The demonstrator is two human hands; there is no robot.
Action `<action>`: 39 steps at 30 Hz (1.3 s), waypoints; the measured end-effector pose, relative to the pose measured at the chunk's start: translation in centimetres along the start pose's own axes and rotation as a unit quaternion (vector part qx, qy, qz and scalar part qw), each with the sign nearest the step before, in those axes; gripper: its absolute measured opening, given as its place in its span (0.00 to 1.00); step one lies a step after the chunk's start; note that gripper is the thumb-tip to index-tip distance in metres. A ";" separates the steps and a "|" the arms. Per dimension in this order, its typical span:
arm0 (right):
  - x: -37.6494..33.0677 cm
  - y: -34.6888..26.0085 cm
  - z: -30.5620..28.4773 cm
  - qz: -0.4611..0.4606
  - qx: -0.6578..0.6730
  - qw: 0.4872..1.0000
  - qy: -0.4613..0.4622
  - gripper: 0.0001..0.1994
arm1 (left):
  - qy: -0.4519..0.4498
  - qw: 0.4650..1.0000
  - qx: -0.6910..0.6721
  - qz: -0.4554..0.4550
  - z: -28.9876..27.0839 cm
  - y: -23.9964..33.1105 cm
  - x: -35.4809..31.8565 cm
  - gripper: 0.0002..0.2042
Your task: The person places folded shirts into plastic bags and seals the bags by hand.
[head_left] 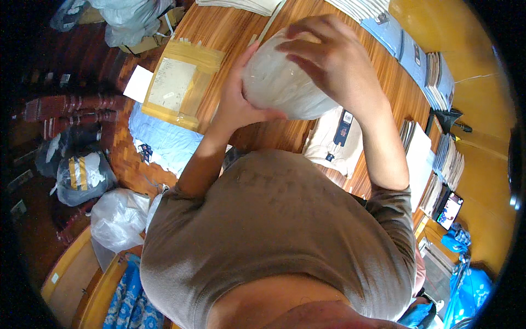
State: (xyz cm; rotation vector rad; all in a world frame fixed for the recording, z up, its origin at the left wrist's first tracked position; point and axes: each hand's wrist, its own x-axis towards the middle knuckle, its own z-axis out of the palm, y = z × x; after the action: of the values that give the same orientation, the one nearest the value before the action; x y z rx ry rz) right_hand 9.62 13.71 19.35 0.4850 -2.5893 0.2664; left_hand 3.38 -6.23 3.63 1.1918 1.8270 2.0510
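Observation:
A bulky, rounded bundle of translucent whitish plastic [285, 88] is held up over the wooden table; its contents do not show clearly. My left hand [244, 90] grips its left side, fingers behind and thumb along the lower edge. Over the upper right of the bundle, my right hand [337, 63] has its fingers bent and apart. Whether those fingertips touch the plastic, I cannot tell. Below the bundle, a folded beige garment [333, 137] with a dark tag [343, 129] lies on the table, partly covered by the bundle and my arm.
A yellow-taped package [174, 85] sits at the table's left edge, above light blue cloth [164, 134]. Folded blue garments [402, 46] line the far right, with more stacks and a phone [449, 210] nearer. Plastic bags [118, 216] lie at left beside wooden furniture [74, 274].

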 end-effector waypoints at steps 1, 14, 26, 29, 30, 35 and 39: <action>0.8 -0.4 0.0 -0.030 -0.021 0.999 -0.033 0.07 | -0.006 1.000 0.007 0.011 0.0 0.1 0.1 0.69; -1.5 0.0 -0.6 -0.095 -0.065 0.993 -0.028 0.10 | 0.030 0.995 0.079 0.055 1.0 6.1 2.8 0.22; -0.4 -0.7 -4.5 -0.110 -0.021 0.988 -0.103 0.10 | -0.048 0.962 0.266 0.049 0.1 6.3 3.3 0.21; -0.1 0.1 -5.4 -0.134 0.030 0.990 -0.030 0.08 | -0.062 0.965 0.247 0.055 0.2 6.9 3.9 0.29; 0.0 0.4 -5.7 -0.154 0.049 0.987 0.027 0.07 | -0.055 0.979 0.189 0.058 0.6 7.6 4.2 0.32; 1.5 -0.2 -8.1 -0.078 0.046 0.995 0.046 0.06 | 0.013 0.991 0.101 0.083 1.7 6.6 3.8 0.38; 1.1 1.0 -10.4 0.030 0.033 0.973 0.227 0.08 | -0.036 0.989 0.120 0.078 1.9 5.8 4.2 0.39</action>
State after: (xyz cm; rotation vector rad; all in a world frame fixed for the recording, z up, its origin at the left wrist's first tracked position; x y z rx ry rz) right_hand 12.80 17.09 28.73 0.3237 -2.1542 0.4305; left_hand 3.95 -3.80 10.61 1.4937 2.0509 1.8750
